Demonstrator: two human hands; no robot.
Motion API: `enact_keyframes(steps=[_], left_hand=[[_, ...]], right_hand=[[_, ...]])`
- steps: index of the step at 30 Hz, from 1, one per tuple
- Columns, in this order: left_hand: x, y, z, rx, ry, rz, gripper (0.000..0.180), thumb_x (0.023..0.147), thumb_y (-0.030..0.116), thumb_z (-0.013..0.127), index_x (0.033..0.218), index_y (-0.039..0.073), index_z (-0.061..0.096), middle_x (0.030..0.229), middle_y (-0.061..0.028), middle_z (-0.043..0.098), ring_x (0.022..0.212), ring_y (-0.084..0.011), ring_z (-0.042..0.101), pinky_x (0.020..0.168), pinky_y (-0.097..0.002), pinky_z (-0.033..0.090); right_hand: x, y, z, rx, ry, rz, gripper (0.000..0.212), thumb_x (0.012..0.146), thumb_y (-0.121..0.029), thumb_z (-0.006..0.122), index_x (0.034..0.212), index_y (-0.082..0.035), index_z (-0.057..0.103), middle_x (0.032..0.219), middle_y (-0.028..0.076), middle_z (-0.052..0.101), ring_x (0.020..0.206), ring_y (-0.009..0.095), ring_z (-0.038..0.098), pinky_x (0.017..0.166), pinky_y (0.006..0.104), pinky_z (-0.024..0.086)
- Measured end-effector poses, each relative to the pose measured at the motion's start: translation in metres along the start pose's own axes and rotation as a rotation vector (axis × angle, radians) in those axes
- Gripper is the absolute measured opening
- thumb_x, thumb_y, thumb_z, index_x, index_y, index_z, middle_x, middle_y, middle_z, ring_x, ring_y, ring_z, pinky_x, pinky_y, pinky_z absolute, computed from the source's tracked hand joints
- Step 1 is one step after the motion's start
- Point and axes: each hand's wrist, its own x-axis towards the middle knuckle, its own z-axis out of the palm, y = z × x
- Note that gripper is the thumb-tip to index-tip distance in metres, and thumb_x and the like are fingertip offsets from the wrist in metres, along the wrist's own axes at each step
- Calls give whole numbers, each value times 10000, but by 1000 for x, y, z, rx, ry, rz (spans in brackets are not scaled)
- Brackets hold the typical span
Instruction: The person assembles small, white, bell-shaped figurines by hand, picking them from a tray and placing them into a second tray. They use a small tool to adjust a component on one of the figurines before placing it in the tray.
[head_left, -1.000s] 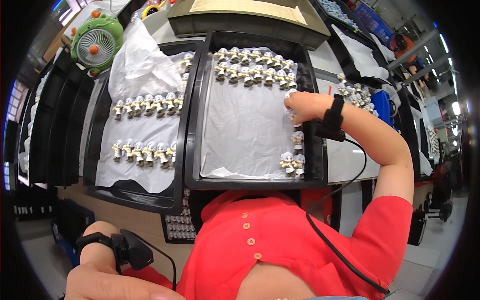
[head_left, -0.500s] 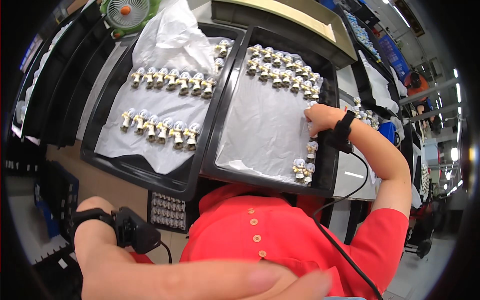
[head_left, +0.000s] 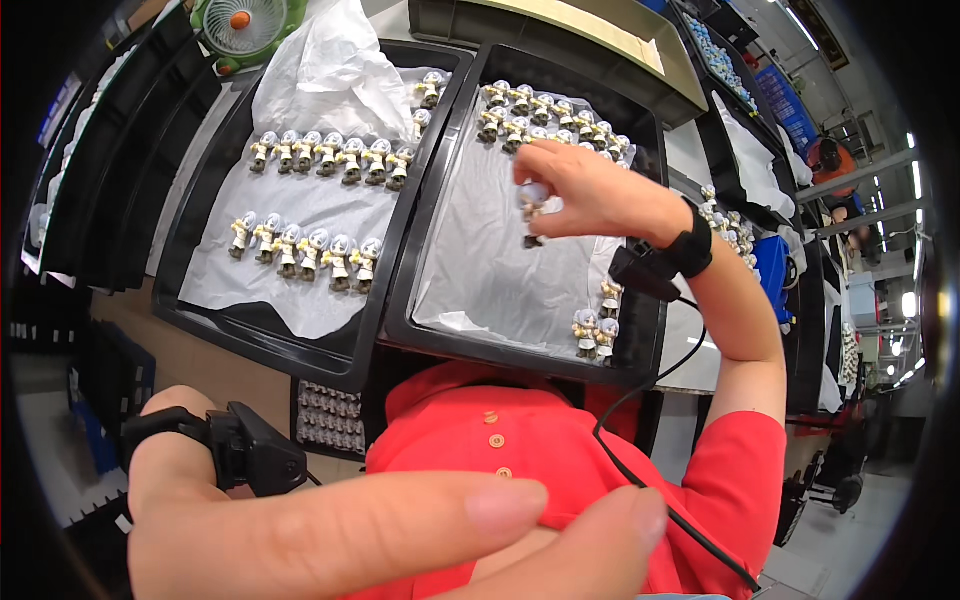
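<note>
Right hand (head_left: 590, 190) pinches figurine (head_left: 531, 207) over right tray (head_left: 650, 160) | left hand (head_left: 340, 525) unclosed, nothing visible held | two top rows (head_left: 543, 108) laid, right-edge column (head_left: 607, 340) partial, middle unfilled

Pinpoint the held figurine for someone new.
Beyond the red shirt, find the right of two black trays. Over it, the right hand pinches a small pale-haired figurine. Neighbouring figurines rest in the tray; only this one is in the grip.

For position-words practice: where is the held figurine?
In the head view, slightly right of centre, the figurine is in the right hand, over the right tray's white sheet.
</note>
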Motion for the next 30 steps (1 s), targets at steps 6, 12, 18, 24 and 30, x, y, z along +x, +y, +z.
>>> enact_keyframes(steps=[6, 12, 18, 24, 30], left_hand=[[6, 6, 1, 40, -18, -10, 386, 933, 384, 497, 1299, 270, 450, 1114, -99, 602, 998, -263, 559, 828, -378, 497], [17, 5, 1, 74, -36, -36, 396, 938, 387, 486, 1309, 257, 442, 1132, -92, 595, 1014, -265, 557, 834, -385, 497], [25, 8, 5, 92, -38, -9, 407, 942, 391, 476, 1320, 245, 434, 1150, -86, 588, 1030, -268, 555, 841, -392, 497], [33, 10, 1, 96, -36, 22, 418, 947, 394, 466, 1330, 232, 427, 1168, -79, 580, 1046, -271, 553, 848, -399, 498], [43, 5, -12, -135, -48, -251, 519, 924, 442, 487, 1386, 237, 370, 1294, -75, 493, 1228, -295, 435, 920, -465, 473]], right_hand=[[7, -16, 15, 229, 97, -138, 351, 695, -161, 661, 978, -8, 519, 916, 147, 539, 865, 297, 566, 761, 369, 471], [10, 4, 17, 369, 226, -92, 399, 718, -188, 726, 1023, -15, 537, 961, 85, 569, 869, 190, 568, 799, 313, 498], [13, 15, 33, 655, 359, -14, 444, 699, -245, 750, 1025, -18, 552, 947, 89, 572, 879, 182, 590, 807, 299, 510], [18, 26, 46, 796, 397, 27, 485, 702, -261, 759, 1069, -30, 541, 996, 84, 543, 867, 160, 579, 798, 277, 503], [15, 38, 50, 933, 484, 49, 490, 711, -248, 766, 1085, -29, 539, 1021, 89, 532, 840, 141, 582, 777, 262, 504]])
